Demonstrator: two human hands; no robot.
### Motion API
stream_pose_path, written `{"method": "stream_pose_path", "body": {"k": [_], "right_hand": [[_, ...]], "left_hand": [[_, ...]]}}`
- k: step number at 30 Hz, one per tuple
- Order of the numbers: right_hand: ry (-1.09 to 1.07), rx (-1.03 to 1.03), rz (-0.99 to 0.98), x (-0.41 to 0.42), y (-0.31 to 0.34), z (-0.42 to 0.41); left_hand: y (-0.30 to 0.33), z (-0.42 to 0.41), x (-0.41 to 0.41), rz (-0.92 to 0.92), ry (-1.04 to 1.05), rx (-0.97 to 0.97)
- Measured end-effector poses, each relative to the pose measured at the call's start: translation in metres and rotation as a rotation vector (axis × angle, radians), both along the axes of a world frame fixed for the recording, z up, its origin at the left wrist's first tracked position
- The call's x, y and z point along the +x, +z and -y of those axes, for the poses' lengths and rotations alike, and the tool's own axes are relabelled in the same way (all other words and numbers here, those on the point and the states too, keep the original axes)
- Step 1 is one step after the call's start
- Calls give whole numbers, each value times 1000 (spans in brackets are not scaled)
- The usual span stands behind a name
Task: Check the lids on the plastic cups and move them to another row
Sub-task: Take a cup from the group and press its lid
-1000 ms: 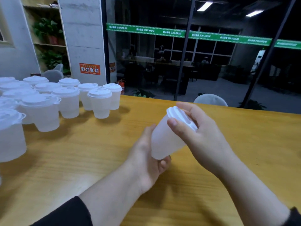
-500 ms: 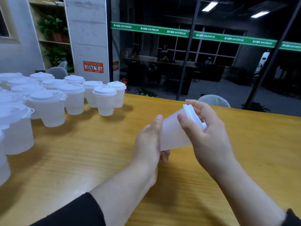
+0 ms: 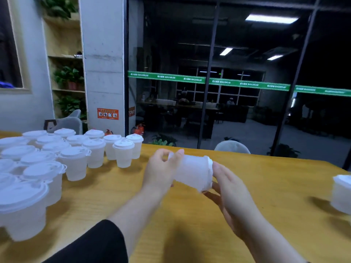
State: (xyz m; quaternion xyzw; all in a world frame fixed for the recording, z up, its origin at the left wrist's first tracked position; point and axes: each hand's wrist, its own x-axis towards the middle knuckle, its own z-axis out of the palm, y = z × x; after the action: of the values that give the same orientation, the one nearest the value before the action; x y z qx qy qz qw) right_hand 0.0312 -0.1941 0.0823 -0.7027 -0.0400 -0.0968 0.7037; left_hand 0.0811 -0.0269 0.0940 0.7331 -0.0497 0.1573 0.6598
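An office: glass partition (image 3: 237,92), desks behind it, wooden table (image 3: 266,186).

Left hand (image 3: 161,169): raised above the table, forearm running up from the lower left, dark sleeve (image 3: 98,243) ending near the elbow. Fingers curled, thumb and fingertips gripping the base end of a cup (image 3: 191,173) held on its side. Right hand (image 3: 230,196): forearm entering from the lower right, palm turned toward the left, fingers extended and only slightly bent, cradling the lidded end from below and from the side.
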Motion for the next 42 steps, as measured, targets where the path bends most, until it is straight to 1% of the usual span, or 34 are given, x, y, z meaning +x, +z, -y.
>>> {"method": "stream_pose_path", "body": {"k": [2,4,6,7,8,10,14,20,23,25,27,29,31,34,36,38,40,42], "right_hand": [[76,319,-77,-17,10,2],[123,571,-162,-35,16,4],[186,752,-239,-52,15,0],[221,811,-265,-60,11,-3],[248,846,-282,-69,8,-5],[260,873,-305,-84,1,-7],[247,872,-336,-107,-5,2],[230,844,-356,-125,-3,16],[235,830,-336,-124,-3,23],[255,823,-343,-120,-4,29],[274,839,-367,-115,-5,37],[282,865,-363,-111,-5,45],[229,890,-330,-105,-3,53],[84,879,-238,-98,-1,69],[5,814,-172,-96,-2,85],[-88,707,-116,-94,-7,105],[-206,577,-79,-95,-14,128],[-283,431,-60,-101,-20,146]], "left_hand": [[40,0,-10,143,-55,263],[79,7,-24,235,-95,613],[112,21,-45,296,-122,979],[123,28,-55,307,-152,1111],[130,35,-64,312,-192,1203],[135,45,-80,319,-257,1305],[133,53,-102,337,-300,1341],[133,61,-117,342,-298,1310],[132,64,-119,359,-225,1260],[124,63,-116,385,-142,1142],[109,62,-112,409,-89,979],[85,61,-108,435,-68,822],[58,62,-104,417,-69,662],[14,72,-102,229,-150,397],[-8,90,-106,68,-237,200],[-18,115,-110,-99,-345,55],[-22,144,-113,-250,-448,-15],[-25,168,-113,-346,-501,-20]]}}
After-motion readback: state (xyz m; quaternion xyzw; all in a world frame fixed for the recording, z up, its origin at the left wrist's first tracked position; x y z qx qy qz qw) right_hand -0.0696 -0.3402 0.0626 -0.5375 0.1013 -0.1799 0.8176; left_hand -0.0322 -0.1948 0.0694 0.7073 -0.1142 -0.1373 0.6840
